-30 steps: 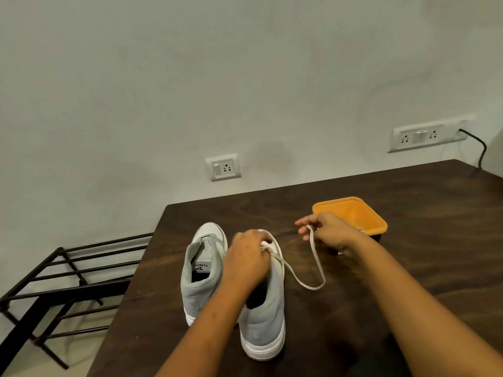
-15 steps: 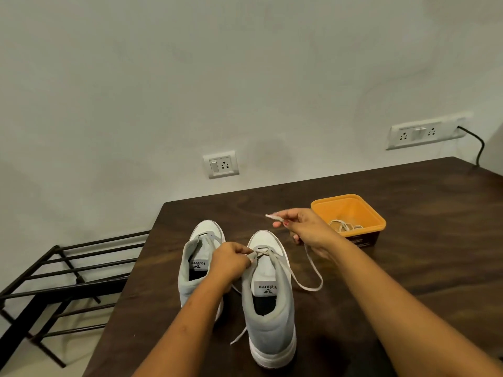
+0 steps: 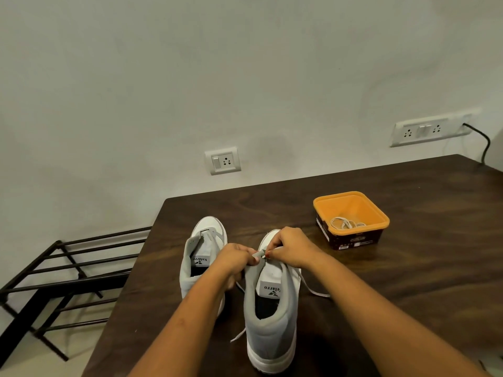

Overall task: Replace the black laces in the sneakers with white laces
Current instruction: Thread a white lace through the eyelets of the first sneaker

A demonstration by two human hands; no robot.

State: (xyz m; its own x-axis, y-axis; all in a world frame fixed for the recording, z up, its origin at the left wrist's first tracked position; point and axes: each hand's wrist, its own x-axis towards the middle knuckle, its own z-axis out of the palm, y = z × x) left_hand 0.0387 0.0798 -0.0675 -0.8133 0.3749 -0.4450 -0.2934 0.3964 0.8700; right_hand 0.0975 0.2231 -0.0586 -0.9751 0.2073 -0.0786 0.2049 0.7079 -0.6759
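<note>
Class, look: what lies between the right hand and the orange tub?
Nothing: the head view shows only bare table between the right hand and the tub.

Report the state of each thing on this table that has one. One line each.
Nearer grey-and-white fabric sneaker, upright, being laced.
Flat white lace, slack trailing either side on the dark wooden table.
Farther grey-and-white fabric sneaker, upright, no lace showing.
Square orange plastic tub, open, lidless.
Coiled white lace, lying inside the tub.
Left hand, pinching the nearer sneaker's eyelet edge.
Right hand, pinching the flat lace there.
</note>
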